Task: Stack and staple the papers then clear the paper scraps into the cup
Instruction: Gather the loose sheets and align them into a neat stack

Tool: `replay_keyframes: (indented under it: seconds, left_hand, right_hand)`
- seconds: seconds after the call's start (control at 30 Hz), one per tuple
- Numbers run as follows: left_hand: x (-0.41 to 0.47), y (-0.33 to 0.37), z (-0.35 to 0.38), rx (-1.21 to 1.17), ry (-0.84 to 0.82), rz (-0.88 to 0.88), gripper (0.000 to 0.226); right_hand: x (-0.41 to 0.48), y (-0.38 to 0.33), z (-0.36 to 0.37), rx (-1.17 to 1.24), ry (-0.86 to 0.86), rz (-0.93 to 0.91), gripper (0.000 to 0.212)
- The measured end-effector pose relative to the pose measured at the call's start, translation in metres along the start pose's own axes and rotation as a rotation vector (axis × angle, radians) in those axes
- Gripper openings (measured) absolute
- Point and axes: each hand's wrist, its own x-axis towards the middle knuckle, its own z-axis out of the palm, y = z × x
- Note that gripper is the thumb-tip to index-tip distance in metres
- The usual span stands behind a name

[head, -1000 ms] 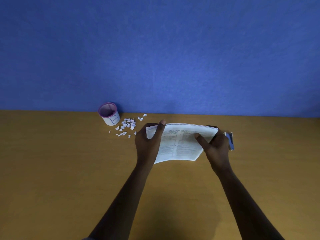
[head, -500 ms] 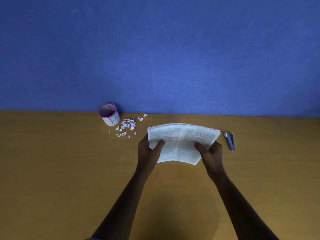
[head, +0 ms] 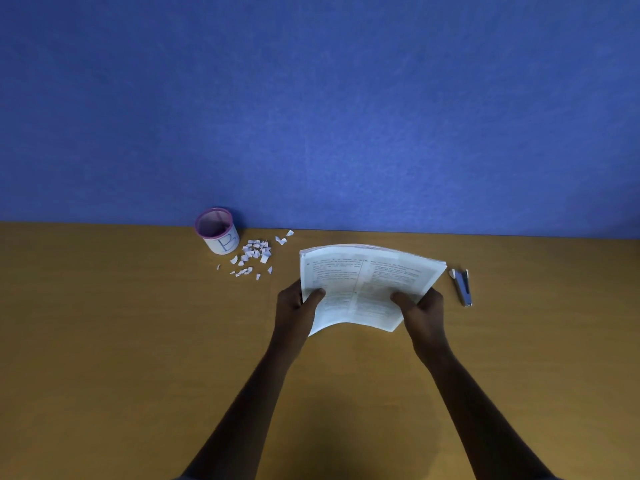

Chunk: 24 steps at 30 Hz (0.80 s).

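I hold a stack of printed white papers (head: 363,282) with both hands, tilted up off the wooden table (head: 121,341) and bowed in the middle. My left hand (head: 298,306) grips the stack's left edge, thumb on top. My right hand (head: 420,306) grips its lower right edge the same way. A small blue stapler (head: 462,287) lies on the table just right of the papers. A white cup (head: 218,232) with a pink rim and a blue letter stands at the back left. Several white paper scraps (head: 254,256) lie scattered between the cup and the papers.
A blue wall (head: 311,116) rises straight behind the table's far edge, close to the cup. Bare wood stretches to the left, to the right past the stapler, and in front of my arms.
Both hands slid from the papers' far corners down to the near side edges and lifted the stack toward me. The stapler, earlier partly behind my right hand, now lies uncovered.
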Motion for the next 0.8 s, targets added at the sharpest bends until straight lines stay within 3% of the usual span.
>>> replay_keyframes:
  seconds: [0.23, 0.37, 0.5, 0.6, 0.8]
  left_hand:
    - [0.001, -0.015, -0.001, 0.017, -0.006, -0.005, 0.028]
    - [0.006, -0.004, -0.004, 0.014, 0.000, 0.016, 0.030]
    - [0.019, 0.021, -0.021, -0.074, 0.055, 0.023, 0.032]
    - [0.029, 0.040, -0.039, -0.100, 0.047, 0.058, 0.012]
    - [0.026, 0.064, -0.043, -0.111, 0.023, 0.102, 0.024]
  right_hand:
    - [0.000, 0.013, 0.004, -0.168, 0.021, -0.013, 0.037]
    - [0.008, -0.003, 0.002, -0.436, 0.034, -0.178, 0.025]
    - [0.020, -0.037, -0.004, -0.650, 0.006, -0.360, 0.027]
    - [0.025, -0.061, -0.010, -0.793, 0.012, -0.436, 0.029]
    - [0.026, -0.067, -0.018, -0.738, -0.007, -0.345, 0.030]
